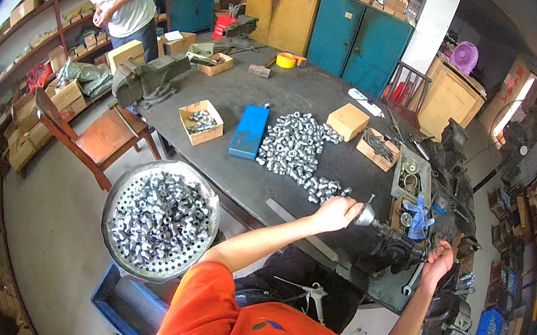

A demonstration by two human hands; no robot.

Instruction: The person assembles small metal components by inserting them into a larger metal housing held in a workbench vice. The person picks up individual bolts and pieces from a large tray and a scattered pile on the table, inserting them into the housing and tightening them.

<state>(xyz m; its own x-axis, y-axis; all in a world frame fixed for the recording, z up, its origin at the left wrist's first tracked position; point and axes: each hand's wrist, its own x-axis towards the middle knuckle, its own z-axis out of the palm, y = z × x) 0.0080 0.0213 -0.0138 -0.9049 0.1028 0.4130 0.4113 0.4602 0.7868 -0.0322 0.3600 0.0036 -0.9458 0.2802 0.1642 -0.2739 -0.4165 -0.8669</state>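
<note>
My left hand (337,213) is closed, with its fingertips against a silver, cone-shaped metal piece (364,215) at the end of a dark bench-mounted device (394,249). Whatever lies inside those fingers is hidden. On the far side of this device, my right hand (439,259) has its fingers curled, and what they grip is too small to make out. Just beyond my left hand, a pile of small silver metal fittings (296,147) spreads over the dark workbench (214,164). At the left, a round perforated metal pan (118,238) holds many similar fittings.
Around the bench stand a blue box (249,132), a small open carton (204,134), a bench vise (148,80) and a blue glove (419,219). A wrench (412,280) lies near my right wrist. Beyond are a wooden chair (106,143) and a standing person (129,13).
</note>
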